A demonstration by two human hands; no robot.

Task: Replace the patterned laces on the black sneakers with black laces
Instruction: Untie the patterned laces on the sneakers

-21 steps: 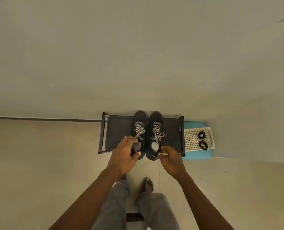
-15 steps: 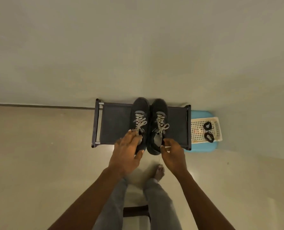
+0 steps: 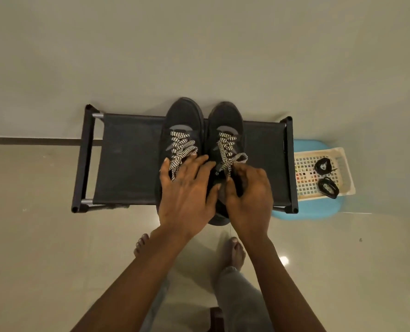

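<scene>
Resting flat on the left sneaker [image 3: 183, 116], my left hand [image 3: 187, 190] lies with fingers straight and spread, holding nothing; the fingertips cover the lower crossings of the left patterned lace [image 3: 181, 147], and one loose end of it hangs down under my index finger. My right hand [image 3: 249, 195] sits on the collar of the right sneaker [image 3: 226, 118], fingers curled tight, thumb and fingers pinching an end of the right patterned lace [image 3: 226, 144] just under its bow loop, which sticks out toward two o'clock from my knuckles.

Both black sneakers stand side by side, touching, toes toward twelve o'clock, on the dark fabric top of a black-framed rack [image 3: 127, 159]. Both are fully laced in black-and-white zigzag. Their heels overhang the rack's edge at six o'clock.

At three o'clock from the sneakers, just beside the rack, a cream lattice basket [image 3: 347, 171] sits on a blue plastic stool [image 3: 307, 212]. Two coiled black laces [image 3: 323, 166] lie in it, one at twelve o'clock of the other, close together but apart.

At six o'clock, my bare feet [image 3: 234, 250] stand on the glossy tiled floor, grey trouser legs below them in view.
</scene>
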